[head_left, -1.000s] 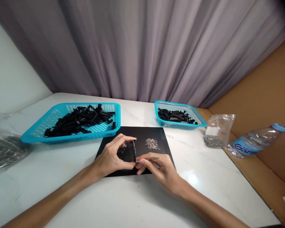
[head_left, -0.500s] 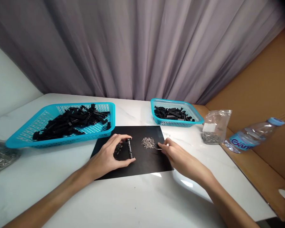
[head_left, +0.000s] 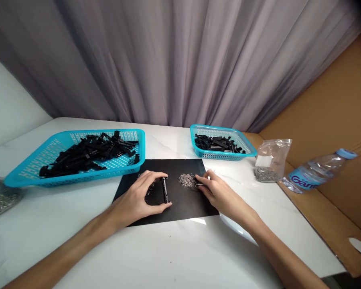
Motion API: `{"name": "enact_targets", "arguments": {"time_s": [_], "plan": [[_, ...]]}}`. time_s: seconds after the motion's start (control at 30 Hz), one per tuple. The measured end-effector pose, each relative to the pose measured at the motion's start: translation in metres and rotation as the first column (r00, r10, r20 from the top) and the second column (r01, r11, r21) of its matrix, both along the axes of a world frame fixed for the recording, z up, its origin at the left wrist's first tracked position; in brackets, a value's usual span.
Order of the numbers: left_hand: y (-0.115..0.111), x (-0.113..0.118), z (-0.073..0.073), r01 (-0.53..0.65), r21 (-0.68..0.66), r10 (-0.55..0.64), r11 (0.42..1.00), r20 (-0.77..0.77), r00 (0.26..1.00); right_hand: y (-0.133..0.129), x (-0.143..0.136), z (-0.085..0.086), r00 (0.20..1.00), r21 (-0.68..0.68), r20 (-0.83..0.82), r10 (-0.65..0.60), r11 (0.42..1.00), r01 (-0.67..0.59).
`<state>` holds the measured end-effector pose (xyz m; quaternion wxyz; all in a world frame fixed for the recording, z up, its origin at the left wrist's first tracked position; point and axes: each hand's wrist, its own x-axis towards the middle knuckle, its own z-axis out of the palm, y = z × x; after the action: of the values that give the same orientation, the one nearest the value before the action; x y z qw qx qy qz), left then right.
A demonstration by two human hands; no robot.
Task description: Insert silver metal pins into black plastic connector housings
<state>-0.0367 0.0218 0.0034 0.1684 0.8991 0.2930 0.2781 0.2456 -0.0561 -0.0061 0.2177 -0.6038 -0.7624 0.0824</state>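
My left hand (head_left: 138, 192) is closed on a slim black plastic part (head_left: 165, 190), gripping it by its two ends between thumb and fingers. The part stands lengthwise above a black mat (head_left: 180, 208). Behind the left fingers lies a pile of small metal pieces (head_left: 151, 188), partly hidden by the hand. To the right, a second pile of tiny silvery metal pieces (head_left: 186, 180) rests on the mat. My right hand (head_left: 218, 190) pinches a thin metal tool (head_left: 201, 184), possibly tweezers, at this pile's right edge. Whether its tip holds a piece is too small to tell.
A large blue basket (head_left: 78, 175) of black plastic parts stands at left, a smaller blue basket (head_left: 225, 155) of similar parts at back right. Bags of metal pieces (head_left: 266, 173) lie at both sides. A water bottle (head_left: 315, 172) leans at right. Curtain behind.
My right hand has moved slightly left, bringing the thin metal tool to the silvery pile's edge. My left hand keeps its hold on the black plastic part, nearly unmoved.
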Motion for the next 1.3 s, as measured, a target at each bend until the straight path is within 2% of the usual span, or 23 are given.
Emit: {"name": "enact_targets", "arguments": {"time_s": [0.13,0.33,0.57,0.83,0.97,1.1,1.3], "plan": [[0.001,0.000,-0.002,0.013,0.020,-0.013,1.000,0.005,1.000,0.006,0.004,0.002,0.992,0.057,-0.106,-0.060,0.996,0.067],[0.002,0.000,-0.003,0.020,0.033,-0.020,0.999,-0.007,1.000,0.001,0.002,0.009,0.999,-0.037,0.038,0.028,0.999,-0.027],[0.003,0.000,-0.006,0.036,0.059,-0.036,0.998,-0.001,0.999,0.009,0.005,0.010,0.981,0.068,-0.179,-0.068,0.994,0.082],[0.002,0.001,-0.006,0.043,0.057,-0.042,0.997,-0.028,0.999,0.017,0.011,0.006,0.910,-0.060,-0.415,0.021,0.997,-0.050],[0.002,0.002,-0.007,0.049,0.059,-0.047,0.997,-0.039,0.998,0.022,0.019,0.004,0.939,-0.021,-0.340,0.039,0.999,-0.050],[0.001,0.002,-0.007,0.069,0.075,-0.066,0.995,-0.034,0.997,0.022,0.022,0.000,0.968,-0.037,-0.221,0.122,0.990,-0.133],[0.000,0.004,-0.004,0.073,0.078,-0.070,0.994,-0.043,0.997,0.022,0.020,-0.004,0.969,-0.015,-0.195,0.153,0.987,-0.158]]}}
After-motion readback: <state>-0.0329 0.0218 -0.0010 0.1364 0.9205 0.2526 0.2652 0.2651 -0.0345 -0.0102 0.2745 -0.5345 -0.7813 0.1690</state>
